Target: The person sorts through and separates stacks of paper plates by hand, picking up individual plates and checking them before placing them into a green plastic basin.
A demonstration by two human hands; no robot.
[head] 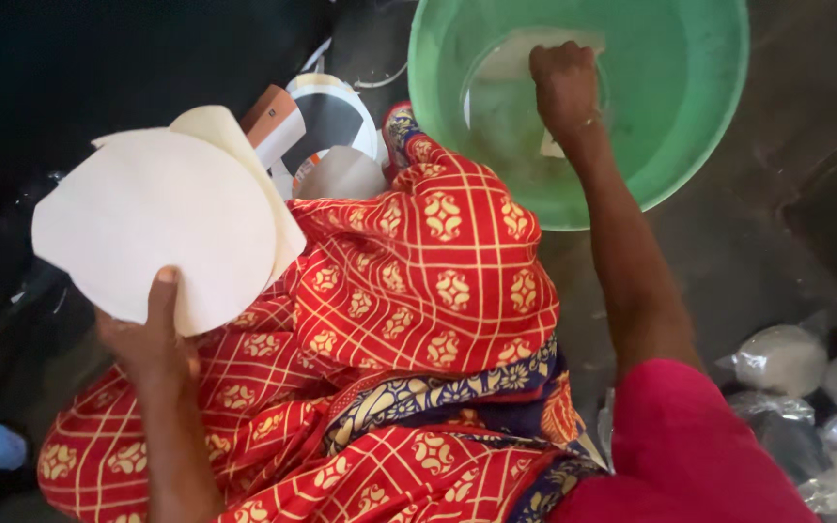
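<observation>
Left hand (152, 339) is up on the left side, thumb laid flat on the face of a stack of round white sheets (162, 223), the other fingers hidden behind it, so the grip is pinching the stack at its lower edge. The sheets fan out a little: a big pale disc in front, a second one peeking out behind it along the top and right edge. The stack hangs above the lap, tilted toward the camera, just over the red checked cloth (428, 281) with its yellow flower pattern and blue border.

Over on the right, the right hand (564, 87) is down inside the green basin (699, 116), which sits on the dark floor (758, 252) ahead of the knees. The fingers are curled down and pressed onto a pale sheet (515, 58) lying in the cloudy water in the basin's bottom; whether they pinch it or only push on it, I cannot tell. The forearm runs back from the basin to a pink sleeve (680, 446) at lower right.

Between the two hands, just past the knee, lies a round white and dark object with an orange box (273, 116) beside it. At far right, clear plastic bags (782, 358) with pale contents sit on the floor. A small blue thing (0, 446) shows at lower left.
</observation>
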